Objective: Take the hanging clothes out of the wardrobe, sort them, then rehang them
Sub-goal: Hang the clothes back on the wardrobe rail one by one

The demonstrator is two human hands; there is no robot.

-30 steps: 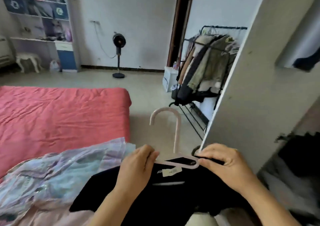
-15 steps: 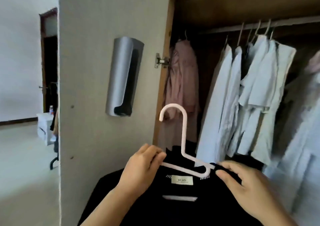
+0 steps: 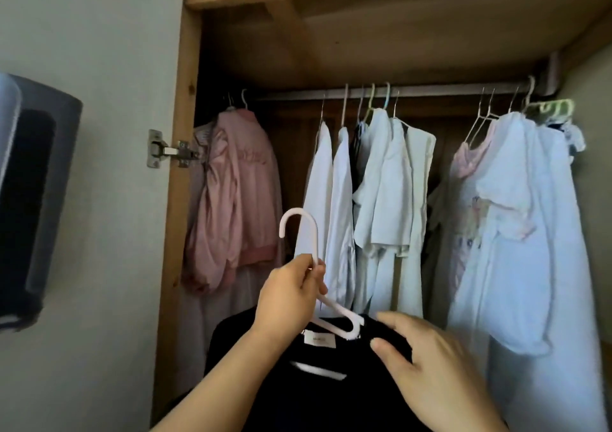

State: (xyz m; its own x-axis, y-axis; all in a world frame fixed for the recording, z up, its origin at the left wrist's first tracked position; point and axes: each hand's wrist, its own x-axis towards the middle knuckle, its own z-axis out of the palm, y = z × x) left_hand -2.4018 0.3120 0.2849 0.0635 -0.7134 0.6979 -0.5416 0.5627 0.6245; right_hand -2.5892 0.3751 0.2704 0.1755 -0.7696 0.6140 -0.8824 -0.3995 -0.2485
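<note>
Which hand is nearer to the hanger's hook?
Left. The left hand pinches the hanger on its stem, just below the hook. The right hand lies lower and to the right, on the black top past the hanger's shoulder.

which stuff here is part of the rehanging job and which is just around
Part of the job:
- white hanger, left hand grips its neck
- black garment on it, right hand against it
- wardrobe rail
- hung pale shirts
- pink jacket

Just around:
- grey wall unit
- door hinge
</note>
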